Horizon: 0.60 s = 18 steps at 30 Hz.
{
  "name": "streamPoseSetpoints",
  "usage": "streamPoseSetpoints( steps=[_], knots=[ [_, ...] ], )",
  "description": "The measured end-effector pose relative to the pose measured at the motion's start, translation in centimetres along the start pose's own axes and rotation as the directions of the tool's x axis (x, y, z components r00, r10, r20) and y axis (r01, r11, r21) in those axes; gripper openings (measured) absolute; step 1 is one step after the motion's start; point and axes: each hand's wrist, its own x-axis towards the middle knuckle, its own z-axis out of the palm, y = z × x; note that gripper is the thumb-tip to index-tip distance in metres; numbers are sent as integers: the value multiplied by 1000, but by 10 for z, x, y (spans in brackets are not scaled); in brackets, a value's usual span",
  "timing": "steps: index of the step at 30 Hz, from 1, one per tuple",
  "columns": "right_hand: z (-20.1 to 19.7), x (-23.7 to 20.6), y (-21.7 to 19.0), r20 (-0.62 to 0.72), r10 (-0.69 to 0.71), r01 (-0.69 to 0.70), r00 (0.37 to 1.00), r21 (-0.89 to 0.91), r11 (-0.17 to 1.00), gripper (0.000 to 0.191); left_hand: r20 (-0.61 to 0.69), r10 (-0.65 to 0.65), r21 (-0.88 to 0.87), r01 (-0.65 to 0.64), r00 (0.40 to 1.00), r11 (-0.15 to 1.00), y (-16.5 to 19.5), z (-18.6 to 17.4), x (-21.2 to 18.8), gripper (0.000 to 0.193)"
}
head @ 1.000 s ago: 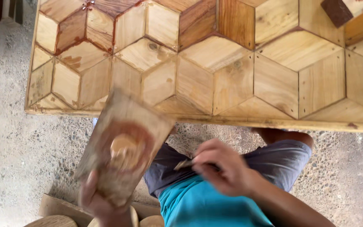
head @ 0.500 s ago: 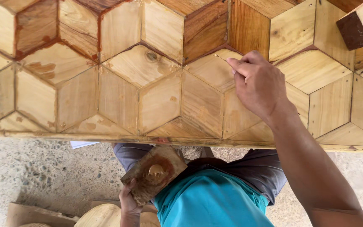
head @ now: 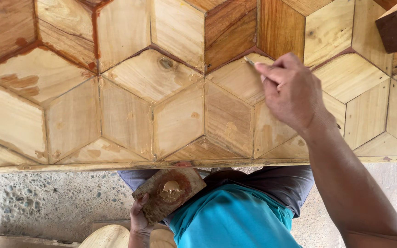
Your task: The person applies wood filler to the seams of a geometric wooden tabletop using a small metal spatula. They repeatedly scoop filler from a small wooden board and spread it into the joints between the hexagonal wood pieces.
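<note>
Right hand [head: 290, 89] holds spatula [head: 250, 60], long axis pointing up-left.

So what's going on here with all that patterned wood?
A person leans over a large wooden panel of light and dark pieces set in a cube-like hexagon pattern. The right hand presses a small thin tool into a seam between pieces. The left hand, below the panel's edge, holds a small flat wooden board carrying a dab of tan paste. Paste smears mark several joints.
</note>
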Motion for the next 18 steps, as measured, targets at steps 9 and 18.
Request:
streamPoseSetpoints(
  steps=[9,18],
  knots=[
    [-9,-7,-26,45,-138,143,989,-136,980,27,49,-33,-12,33,998,999,1,0,4,52],
    [-9,-9,-18,145,-100,98,984,22,995,24,58,5,50,-8,998,999,-3,12,-2,56]
  ],
)
